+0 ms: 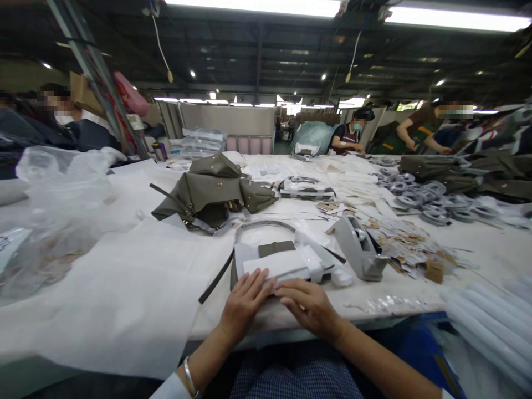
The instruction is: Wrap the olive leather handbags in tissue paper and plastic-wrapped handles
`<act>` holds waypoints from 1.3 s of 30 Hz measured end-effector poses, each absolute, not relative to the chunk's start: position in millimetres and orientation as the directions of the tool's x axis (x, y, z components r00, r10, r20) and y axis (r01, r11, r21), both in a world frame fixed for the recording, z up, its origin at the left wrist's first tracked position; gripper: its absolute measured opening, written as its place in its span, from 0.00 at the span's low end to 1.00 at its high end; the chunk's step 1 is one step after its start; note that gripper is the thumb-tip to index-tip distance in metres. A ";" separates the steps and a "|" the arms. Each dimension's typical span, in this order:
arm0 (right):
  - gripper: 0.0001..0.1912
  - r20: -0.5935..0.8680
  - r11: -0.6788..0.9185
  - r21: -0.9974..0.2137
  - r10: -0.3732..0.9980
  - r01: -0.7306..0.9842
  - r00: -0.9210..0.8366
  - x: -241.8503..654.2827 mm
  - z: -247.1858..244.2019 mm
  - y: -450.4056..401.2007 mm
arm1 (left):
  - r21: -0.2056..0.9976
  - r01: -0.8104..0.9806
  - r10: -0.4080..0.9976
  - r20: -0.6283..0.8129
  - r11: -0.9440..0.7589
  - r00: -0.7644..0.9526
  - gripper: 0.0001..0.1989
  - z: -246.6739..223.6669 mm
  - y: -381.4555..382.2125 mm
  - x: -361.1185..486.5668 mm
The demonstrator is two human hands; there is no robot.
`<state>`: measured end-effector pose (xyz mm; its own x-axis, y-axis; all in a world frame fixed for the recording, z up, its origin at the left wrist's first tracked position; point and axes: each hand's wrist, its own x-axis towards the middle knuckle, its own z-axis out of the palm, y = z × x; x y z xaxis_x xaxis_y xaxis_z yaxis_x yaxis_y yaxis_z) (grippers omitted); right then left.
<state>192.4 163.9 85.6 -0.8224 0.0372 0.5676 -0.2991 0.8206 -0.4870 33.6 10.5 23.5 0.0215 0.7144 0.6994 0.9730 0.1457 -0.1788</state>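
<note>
A dark green bag wrapped in white paper (274, 265) lies flat near the table's front edge, with a grey wrapped handle (266, 223) curving behind it and a dark strap (216, 277) out to its left. My left hand (246, 302) rests on the paper's near edge, fingers stretched out and lying flat. Beside it, my right hand (310, 305) lies on the same edge with its fingers bent and reaching left; nothing shows in its grasp. The fingertips of both hands nearly meet. A grey tape dispenser (359, 249) stands just right of the bag.
Green bags (211, 188) sit behind the wrapped one. Large white sheets (128, 293) and clear plastic (62, 205) cover the left. To the right are small brown-and-white pieces (415, 244), grey coiled handles (428, 197) and white rolls (490, 327). People work across the table.
</note>
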 end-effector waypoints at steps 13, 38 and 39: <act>0.16 -0.035 0.680 -0.563 0.549 0.470 -0.835 -9.1 64.5 262.4 | -0.157 0.988 0.723 0.682 0.002 0.107 0.21 26.3 -4.0 32.3; 0.09 -0.331 -0.169 -0.942 0.331 0.290 -0.884 -10.2 75.7 252.2 | -0.047 0.999 0.773 0.634 0.012 0.021 0.21 28.1 -6.0 36.9; 0.09 -0.308 -0.169 -0.950 0.359 0.263 -0.881 -12.2 76.1 253.7 | -0.048 0.999 0.775 0.631 0.012 0.021 0.21 28.1 -6.0 36.9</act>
<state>-12.2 253.7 76.1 -0.8808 0.3595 -0.3082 0.2634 -0.1690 -0.9498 36.9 -6.0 28.1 0.0210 0.7754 0.6312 0.9988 0.0117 -0.0476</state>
